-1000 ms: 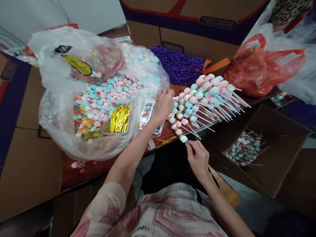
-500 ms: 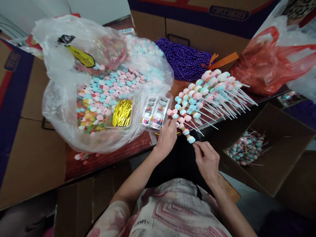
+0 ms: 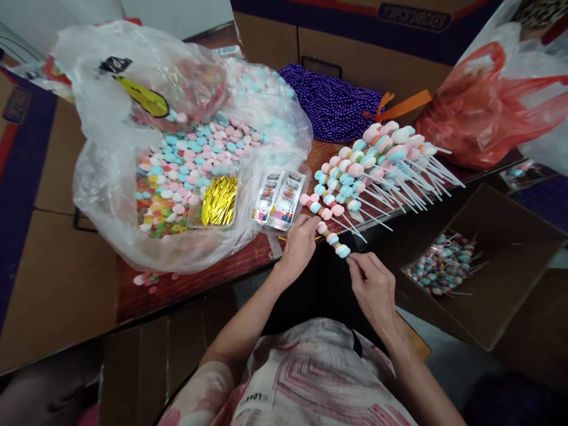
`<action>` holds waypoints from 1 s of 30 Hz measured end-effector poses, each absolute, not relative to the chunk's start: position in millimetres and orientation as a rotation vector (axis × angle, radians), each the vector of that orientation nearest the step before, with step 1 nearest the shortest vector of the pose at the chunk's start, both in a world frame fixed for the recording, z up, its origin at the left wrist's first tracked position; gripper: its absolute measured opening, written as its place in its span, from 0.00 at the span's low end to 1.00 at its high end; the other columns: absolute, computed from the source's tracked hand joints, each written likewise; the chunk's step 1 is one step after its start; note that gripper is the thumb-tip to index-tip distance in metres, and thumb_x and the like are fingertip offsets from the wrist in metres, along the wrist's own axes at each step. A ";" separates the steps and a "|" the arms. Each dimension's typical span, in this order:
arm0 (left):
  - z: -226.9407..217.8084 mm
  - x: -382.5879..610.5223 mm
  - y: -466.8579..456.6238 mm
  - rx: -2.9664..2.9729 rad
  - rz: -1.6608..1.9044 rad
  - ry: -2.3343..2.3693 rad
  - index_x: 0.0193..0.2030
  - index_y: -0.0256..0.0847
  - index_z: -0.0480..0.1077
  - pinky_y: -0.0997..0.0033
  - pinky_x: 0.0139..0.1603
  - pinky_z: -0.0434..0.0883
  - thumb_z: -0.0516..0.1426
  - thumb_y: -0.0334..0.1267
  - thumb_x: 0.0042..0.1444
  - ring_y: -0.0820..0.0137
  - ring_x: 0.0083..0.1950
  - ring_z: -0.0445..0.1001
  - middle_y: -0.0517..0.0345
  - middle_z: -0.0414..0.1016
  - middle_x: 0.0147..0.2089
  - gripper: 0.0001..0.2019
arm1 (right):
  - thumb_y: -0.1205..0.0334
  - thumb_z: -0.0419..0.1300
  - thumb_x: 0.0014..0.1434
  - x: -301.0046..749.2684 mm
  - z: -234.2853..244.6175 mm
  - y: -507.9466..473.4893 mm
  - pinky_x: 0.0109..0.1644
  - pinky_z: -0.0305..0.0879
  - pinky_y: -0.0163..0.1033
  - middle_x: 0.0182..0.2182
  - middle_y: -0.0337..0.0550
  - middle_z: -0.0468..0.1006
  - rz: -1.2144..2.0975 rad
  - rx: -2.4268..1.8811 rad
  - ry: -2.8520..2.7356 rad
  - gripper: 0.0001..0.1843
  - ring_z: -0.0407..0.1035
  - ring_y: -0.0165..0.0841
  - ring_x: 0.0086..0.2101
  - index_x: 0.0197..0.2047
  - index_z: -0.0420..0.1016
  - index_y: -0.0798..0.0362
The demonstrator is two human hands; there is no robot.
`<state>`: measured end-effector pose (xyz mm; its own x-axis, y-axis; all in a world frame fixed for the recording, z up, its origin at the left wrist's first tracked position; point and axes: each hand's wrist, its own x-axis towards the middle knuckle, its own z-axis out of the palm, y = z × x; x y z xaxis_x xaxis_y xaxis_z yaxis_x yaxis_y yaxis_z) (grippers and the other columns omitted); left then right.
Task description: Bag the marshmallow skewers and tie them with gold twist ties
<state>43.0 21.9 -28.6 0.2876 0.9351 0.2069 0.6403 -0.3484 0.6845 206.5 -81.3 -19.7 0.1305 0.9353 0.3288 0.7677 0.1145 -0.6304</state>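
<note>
A candy skewer (image 3: 332, 239) of pink, white and blue pieces slants between my two hands at the table's front edge. My right hand (image 3: 373, 285) pinches it at its lower right end; the stick there is mostly hidden by the fingers. At the upper left end, the closed fingers of my left hand (image 3: 298, 247) grip it, and the fingertips are partly hidden. Just beyond lies a pile of finished candy skewers (image 3: 377, 157), white sticks pointing right. Clear printed packets (image 3: 278, 198) sit in a plastic tray beside my left hand, next to a box of gold twist ties (image 3: 219, 201).
A large clear plastic bag (image 3: 106, 195) lies open on the table with loose candies (image 3: 177, 177). Purple bead strings (image 3: 328, 106) and a red plastic bag (image 3: 479, 118) are behind. An open carton (image 3: 497, 278) at lower right holds wrapped skewers (image 3: 444, 263).
Both hands keep hold of the same skewer and have barely moved. The candies by my left fingertips have shifted slightly, and the whole view has drifted a little.
</note>
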 end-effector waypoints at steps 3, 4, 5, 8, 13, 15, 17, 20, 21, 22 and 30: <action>-32.2 43.9 21.2 2.034 0.888 1.382 0.46 0.39 0.77 0.68 0.45 0.71 0.50 0.27 0.65 0.67 0.40 0.74 0.52 0.74 0.38 0.14 | 0.67 0.56 0.67 205.2 -18.6 -81.4 0.33 0.60 0.36 0.28 0.39 0.71 0.268 -1.728 -1.709 0.10 0.66 0.28 0.27 0.35 0.76 0.53; -33.1 44.5 20.5 2.014 0.917 1.373 0.46 0.39 0.77 0.68 0.45 0.71 0.51 0.28 0.66 0.67 0.40 0.74 0.52 0.74 0.38 0.13 | 0.67 0.56 0.67 204.5 -17.7 -81.4 0.32 0.58 0.36 0.28 0.39 0.70 0.258 -1.751 -1.724 0.11 0.65 0.28 0.26 0.34 0.76 0.53; -33.8 45.1 19.6 1.991 0.949 1.360 0.46 0.39 0.77 0.68 0.45 0.71 0.52 0.29 0.66 0.68 0.40 0.75 0.52 0.74 0.39 0.12 | 0.67 0.56 0.67 203.6 -16.8 -81.3 0.30 0.57 0.36 0.27 0.39 0.69 0.246 -1.776 -1.740 0.11 0.64 0.28 0.26 0.33 0.76 0.52; -35.1 46.8 16.4 1.923 1.037 1.319 0.46 0.38 0.77 0.69 0.45 0.71 0.55 0.32 0.65 0.69 0.41 0.75 0.52 0.75 0.40 0.09 | 0.67 0.56 0.66 200.2 -14.1 -80.3 0.27 0.52 0.36 0.26 0.38 0.66 0.202 -1.844 -1.775 0.12 0.61 0.28 0.25 0.30 0.74 0.52; -36.8 47.4 14.4 1.941 1.073 1.268 0.45 0.38 0.76 0.70 0.45 0.71 0.55 0.31 0.65 0.70 0.41 0.75 0.52 0.75 0.41 0.08 | 0.69 0.55 0.65 197.4 -12.4 -75.3 0.28 0.51 0.36 0.25 0.37 0.64 0.240 -1.811 -1.785 0.12 0.59 0.27 0.24 0.29 0.73 0.52; -37.4 47.1 15.2 1.994 1.046 1.247 0.44 0.39 0.77 0.71 0.44 0.71 0.54 0.30 0.66 0.70 0.40 0.74 0.53 0.74 0.40 0.09 | 0.70 0.55 0.65 197.9 -12.4 -72.7 0.30 0.53 0.36 0.25 0.36 0.63 0.285 -1.770 -1.770 0.12 0.59 0.27 0.24 0.29 0.72 0.52; -37.7 46.9 16.2 2.033 1.022 1.239 0.42 0.39 0.77 0.72 0.42 0.71 0.53 0.30 0.66 0.71 0.39 0.74 0.54 0.74 0.39 0.11 | 0.70 0.55 0.65 197.9 -12.5 -70.2 0.30 0.54 0.36 0.25 0.36 0.63 0.325 -1.740 -1.750 0.12 0.59 0.27 0.24 0.29 0.72 0.52; -38.0 46.5 17.6 2.042 1.014 1.249 0.41 0.39 0.77 0.72 0.40 0.70 0.52 0.30 0.66 0.71 0.37 0.73 0.54 0.72 0.37 0.11 | 0.70 0.55 0.65 195.3 -13.1 -66.3 0.31 0.55 0.36 0.25 0.35 0.62 0.357 -1.715 -1.718 0.12 0.58 0.27 0.24 0.29 0.71 0.52; -38.2 46.4 18.1 2.040 1.015 1.251 0.41 0.39 0.77 0.72 0.39 0.70 0.52 0.30 0.66 0.71 0.37 0.73 0.55 0.72 0.37 0.11 | 0.70 0.55 0.65 193.9 -13.4 -64.8 0.31 0.55 0.36 0.25 0.35 0.62 0.357 -1.714 -1.704 0.12 0.58 0.27 0.24 0.29 0.71 0.52; -38.4 46.3 18.4 2.038 1.014 1.251 0.41 0.39 0.77 0.72 0.39 0.70 0.52 0.30 0.66 0.71 0.37 0.73 0.55 0.72 0.37 0.11 | 0.70 0.55 0.65 192.3 -13.5 -63.3 0.31 0.55 0.36 0.24 0.35 0.62 0.353 -1.714 -1.688 0.12 0.58 0.27 0.24 0.29 0.71 0.52; -34.1 48.2 3.9 2.092 0.979 1.321 0.50 0.40 0.76 0.68 0.46 0.74 0.50 0.31 0.68 0.67 0.43 0.77 0.49 0.75 0.43 0.14 | 0.66 0.56 0.65 194.8 -16.2 -60.5 0.32 0.57 0.36 0.25 0.36 0.66 0.478 -1.674 -1.595 0.11 0.62 0.28 0.26 0.29 0.73 0.52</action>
